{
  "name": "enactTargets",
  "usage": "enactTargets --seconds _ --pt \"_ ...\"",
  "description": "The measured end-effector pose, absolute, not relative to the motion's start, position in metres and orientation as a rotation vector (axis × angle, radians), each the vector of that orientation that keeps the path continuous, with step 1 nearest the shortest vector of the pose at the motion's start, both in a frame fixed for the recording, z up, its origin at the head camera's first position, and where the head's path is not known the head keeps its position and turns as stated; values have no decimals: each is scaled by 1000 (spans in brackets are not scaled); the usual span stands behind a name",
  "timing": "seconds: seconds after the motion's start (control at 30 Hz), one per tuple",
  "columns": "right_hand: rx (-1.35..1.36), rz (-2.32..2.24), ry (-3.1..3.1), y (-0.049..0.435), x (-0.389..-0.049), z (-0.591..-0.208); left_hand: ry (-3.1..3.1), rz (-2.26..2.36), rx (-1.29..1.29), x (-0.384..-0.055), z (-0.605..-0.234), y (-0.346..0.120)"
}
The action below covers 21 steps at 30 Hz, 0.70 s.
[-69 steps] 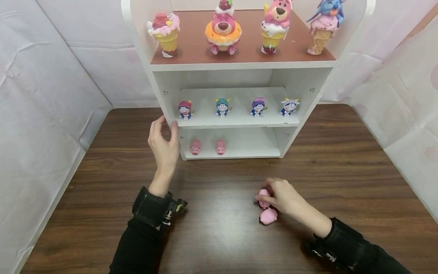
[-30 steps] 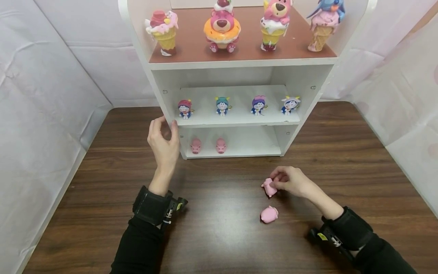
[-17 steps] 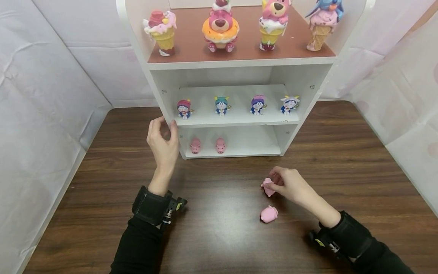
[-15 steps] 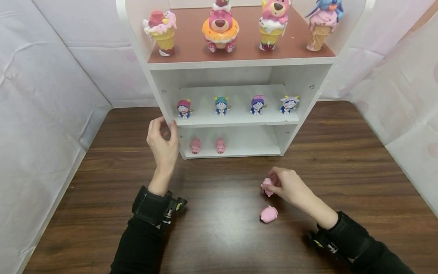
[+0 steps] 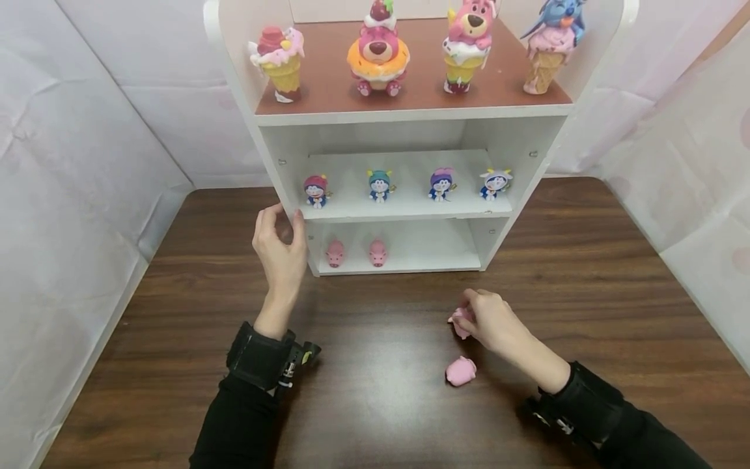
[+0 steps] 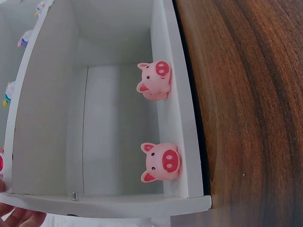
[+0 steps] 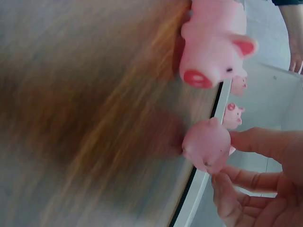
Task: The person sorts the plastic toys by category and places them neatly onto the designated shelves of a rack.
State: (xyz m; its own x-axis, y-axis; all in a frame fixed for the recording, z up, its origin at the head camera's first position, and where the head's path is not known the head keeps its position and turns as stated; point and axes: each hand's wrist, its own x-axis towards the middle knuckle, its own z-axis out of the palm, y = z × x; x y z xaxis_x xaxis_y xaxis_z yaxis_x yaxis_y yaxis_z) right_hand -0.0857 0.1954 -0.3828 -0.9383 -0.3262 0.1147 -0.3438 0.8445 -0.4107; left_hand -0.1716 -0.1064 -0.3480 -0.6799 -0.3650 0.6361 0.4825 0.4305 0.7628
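My right hand (image 5: 495, 322) pinches a small pink toy pig (image 5: 461, 324) between thumb and fingers, low over the brown table. In the right wrist view that pig (image 7: 207, 144) has its rounded end toward the camera. Nearer to me on the table lies a second pink pig (image 5: 460, 371), apart from the first. My left hand (image 5: 281, 251) grips the left side panel of a white shelf unit (image 5: 404, 215), thumb on the front edge and fingers behind it. On the bottom shelf two pigs, one at the left (image 5: 335, 253) and one beside it (image 5: 377, 253), face outward.
Several small blue figurines in coloured hats (image 5: 379, 186) line the middle shelf. Ice-cream-shaped figures (image 5: 283, 65) stand on the brown top shelf, with a bear in an orange ring (image 5: 378, 58) among them. White sheeting (image 5: 76, 195) encloses the table (image 5: 375, 391).
The right hand has moved its pig away from the second pig, toward the shelf and slightly right, and turned it. The left hand keeps its grip on the side panel.
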Motion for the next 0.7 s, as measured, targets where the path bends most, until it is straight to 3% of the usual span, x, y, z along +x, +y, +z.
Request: enactTargets --seconds 0.7 --pt "628 851 -3096 226 -93 -379 -1911 -1355 -62 -152 -321 -93"
